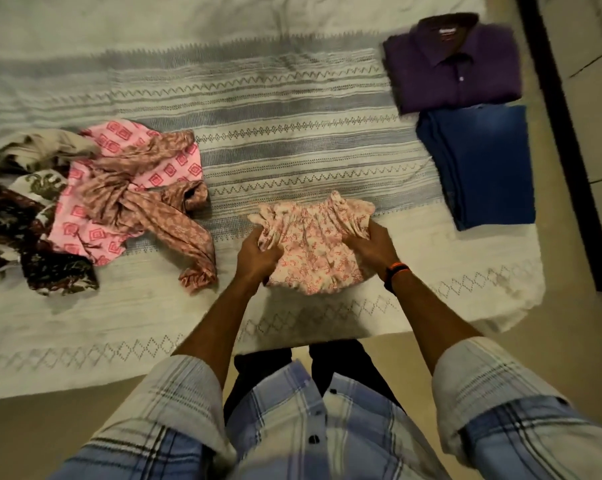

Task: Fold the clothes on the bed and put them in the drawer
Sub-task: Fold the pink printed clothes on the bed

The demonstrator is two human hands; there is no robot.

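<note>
Here, on the bed (292, 140), everything sits around the floral top (313, 251) lying near the front edge. Far to its left lies an unfolded heap: a brown print cloth (33, 237), then a pink garment (126, 188) with a tan patterned one draped across it. The left hand (258, 252) grips the top's left side, fingers curled into bunched fabric. The right hand (372, 247) holds its right side, fingers wrapped over the edge; a wristband (396, 271) sits on that wrist. To the top's right and further back, folded jeans (479, 168) lie flat, with a folded purple shirt (455, 64) just behind them.
</note>
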